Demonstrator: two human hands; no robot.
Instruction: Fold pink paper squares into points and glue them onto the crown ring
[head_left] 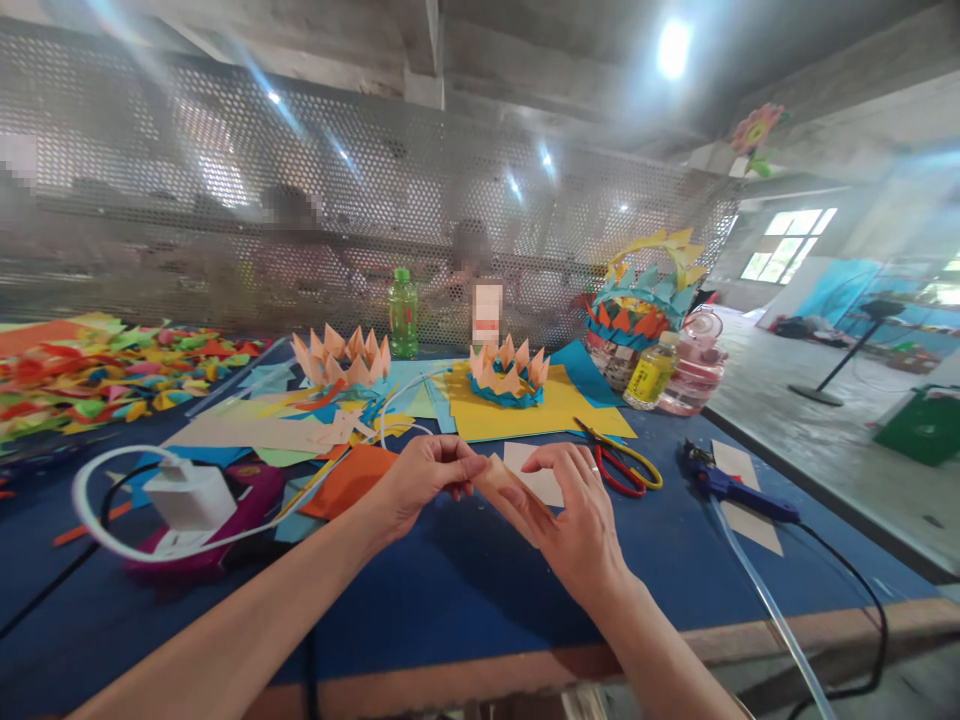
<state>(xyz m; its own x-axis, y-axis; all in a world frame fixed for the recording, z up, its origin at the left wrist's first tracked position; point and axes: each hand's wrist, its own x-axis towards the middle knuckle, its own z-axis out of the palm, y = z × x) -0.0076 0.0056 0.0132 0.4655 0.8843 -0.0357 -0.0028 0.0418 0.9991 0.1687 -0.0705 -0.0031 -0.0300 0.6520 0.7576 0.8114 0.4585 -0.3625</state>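
Note:
A folded piece of peach-coloured paper (pixel 507 500) is held above the blue table, slanting down to the right. My left hand (pixel 421 482) is closed in a pinch at its upper left end. At the lower right end, my right hand (pixel 583 520) grips it, the thumb lying along the fold and the index finger arched over. Behind my hands is a flat pale pink paper sheet (pixel 534 472). Red and yellow-handled scissors (pixel 624 468) lie just beyond my right hand. An orange paper sheet (pixel 346 484) rests beyond my left forearm.
Two peach-and-blue paper crowns (pixel 343 362) stand farther back, one on yellow sheets (pixel 577 400). A blue glue gun (pixel 739 490) with a glue stick lies right. Bottles (pixel 403 310) and a mesh screen stand behind. A white charger (pixel 189 495) sits left, near colourful paper pieces (pixel 150 375).

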